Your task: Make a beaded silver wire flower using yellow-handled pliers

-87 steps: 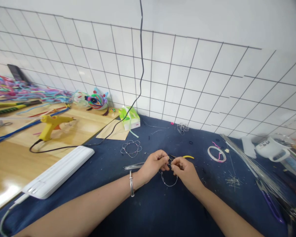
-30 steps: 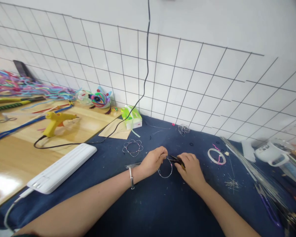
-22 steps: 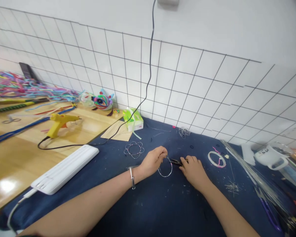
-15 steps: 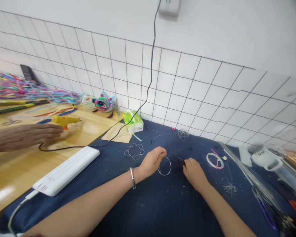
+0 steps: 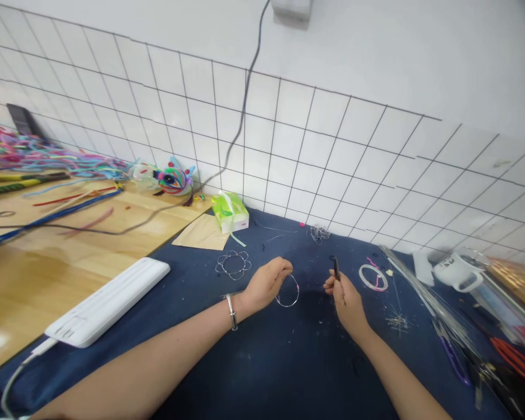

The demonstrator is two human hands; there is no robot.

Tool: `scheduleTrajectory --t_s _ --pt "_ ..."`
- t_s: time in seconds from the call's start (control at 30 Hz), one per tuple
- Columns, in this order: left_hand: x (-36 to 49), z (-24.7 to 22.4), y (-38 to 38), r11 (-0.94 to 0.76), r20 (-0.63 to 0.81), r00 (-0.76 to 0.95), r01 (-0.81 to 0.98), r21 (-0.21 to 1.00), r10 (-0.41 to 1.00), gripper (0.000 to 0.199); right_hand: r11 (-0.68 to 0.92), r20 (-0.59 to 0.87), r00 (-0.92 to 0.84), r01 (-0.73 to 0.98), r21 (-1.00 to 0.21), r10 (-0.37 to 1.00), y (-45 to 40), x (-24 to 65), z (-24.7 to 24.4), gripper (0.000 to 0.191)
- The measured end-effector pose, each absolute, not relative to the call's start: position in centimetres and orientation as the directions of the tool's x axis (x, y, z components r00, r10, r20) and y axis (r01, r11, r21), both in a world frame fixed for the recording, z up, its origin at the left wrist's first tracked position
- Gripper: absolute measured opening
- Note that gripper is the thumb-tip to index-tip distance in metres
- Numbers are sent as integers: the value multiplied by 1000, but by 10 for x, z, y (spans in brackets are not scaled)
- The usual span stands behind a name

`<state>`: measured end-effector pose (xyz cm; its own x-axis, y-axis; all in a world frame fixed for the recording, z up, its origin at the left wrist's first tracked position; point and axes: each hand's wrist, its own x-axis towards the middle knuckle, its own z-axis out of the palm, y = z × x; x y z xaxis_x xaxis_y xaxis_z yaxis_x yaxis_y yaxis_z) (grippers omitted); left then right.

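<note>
My left hand (image 5: 266, 286) is closed, pinching a thin silvery wire ring (image 5: 297, 294) that hangs just above the dark blue cloth; a small pink bit shows on its right side. To the right of the ring, my right hand (image 5: 347, 303) grips a small dark tool (image 5: 336, 269), which points up and away from me; its kind is hard to make out. The tool and the ring are apart. Left of my left hand lies a flower-shaped wire piece (image 5: 233, 252) with several loops.
A white power strip (image 5: 109, 300) lies on the left. Behind are a green tissue pack (image 5: 230, 211) and tangled wire (image 5: 319, 232). On the right are a white ring-shaped coil (image 5: 373, 277), a wire bundle (image 5: 420, 291), purple-handled scissors (image 5: 452, 356) and a white mug (image 5: 457, 271).
My right hand has turned, so the dark tool now points up. Another person's hand and the yellow glue gun have left view at the left, and the black cable has shifted. The view has moved slightly right.
</note>
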<state>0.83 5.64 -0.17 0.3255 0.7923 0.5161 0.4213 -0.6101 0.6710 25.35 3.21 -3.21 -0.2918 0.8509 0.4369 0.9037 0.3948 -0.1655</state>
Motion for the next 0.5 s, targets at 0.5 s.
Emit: scheduleTrajectory --t_s 0.5 --pt "12 -1 52 -644 575 289 346 682 765 13 490 538 -430 871 36 725 2 239 -1 35"
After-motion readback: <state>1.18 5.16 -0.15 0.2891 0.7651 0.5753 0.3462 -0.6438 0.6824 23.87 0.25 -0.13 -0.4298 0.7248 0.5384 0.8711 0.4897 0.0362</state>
